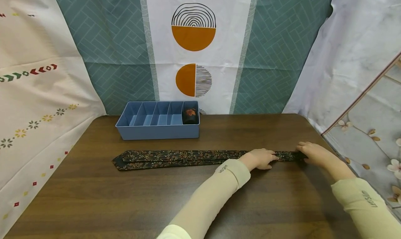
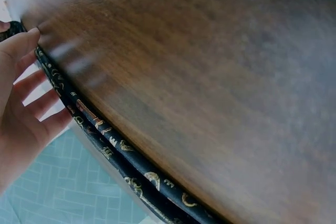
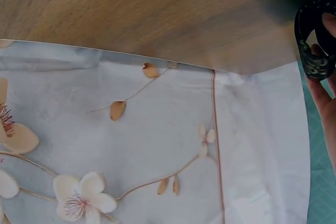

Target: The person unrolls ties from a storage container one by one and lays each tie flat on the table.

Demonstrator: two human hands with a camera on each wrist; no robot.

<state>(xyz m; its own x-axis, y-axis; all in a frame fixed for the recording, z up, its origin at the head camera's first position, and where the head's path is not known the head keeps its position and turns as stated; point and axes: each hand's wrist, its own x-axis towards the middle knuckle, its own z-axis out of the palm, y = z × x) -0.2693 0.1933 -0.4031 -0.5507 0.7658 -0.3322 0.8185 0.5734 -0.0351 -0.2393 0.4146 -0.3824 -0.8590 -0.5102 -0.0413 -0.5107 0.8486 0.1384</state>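
A dark necktie [image 1: 169, 157] with a gold and orange pattern lies lengthwise across the table, folded double, its pointed tip at the left. Near its right part, my left hand [image 1: 258, 158] holds the necktie between thumb and fingers. In the left wrist view, the thumb of the left hand [image 2: 23, 93] lies over the necktie [image 2: 152, 179], with the other fingers along its far side. At the right end, my right hand [image 1: 316, 155] grips the folded end. The right wrist view shows that end of the necktie [image 3: 315, 69] bent into a loop in the fingers.
A blue divided box [image 1: 159, 131] stands at the back left of the wooden table [image 1: 141, 200]. Its rightmost compartment holds a dark rolled item [image 1: 190, 116] with an orange leaf-like motif. Patterned cloths [image 1: 275, 51] hang behind and at both sides.
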